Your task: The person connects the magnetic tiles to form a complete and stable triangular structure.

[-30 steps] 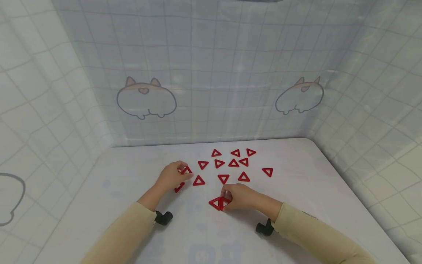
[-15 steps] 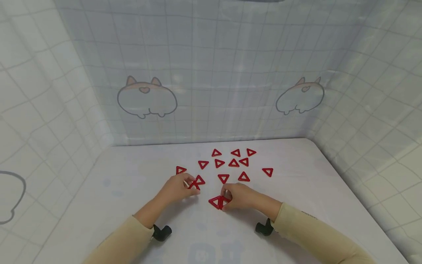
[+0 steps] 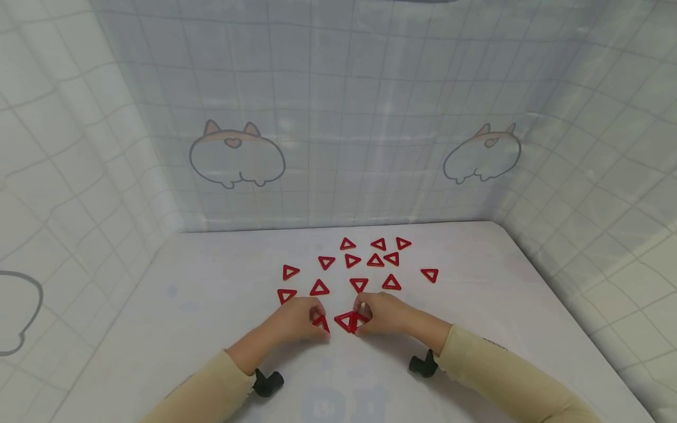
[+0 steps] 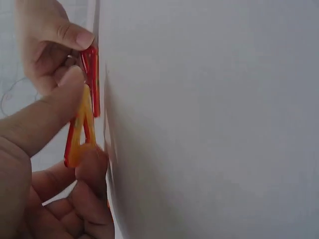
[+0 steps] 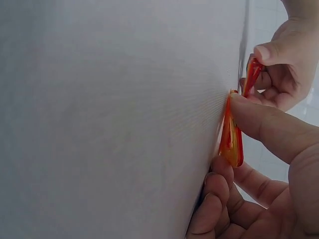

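From my end, I see the left hand (image 3: 295,320) nearer and further right than half a second ago, its thumb and fingers pinching a red triangular frame (image 3: 325,324). That piece now sits close to two paired frames, a gap between. My right hand (image 3: 388,314) has barely moved: its fingers clamp the right-hand frame (image 3: 362,317), which lies against the left-hand frame (image 3: 342,317) on the desk (image 3: 338,367); I can't quite make out whether their edges meet fully. A loose triangle (image 3: 287,291), previously hidden, shows behind the left hand. The scattered triangles (image 3: 391,287) beyond are unchanged.
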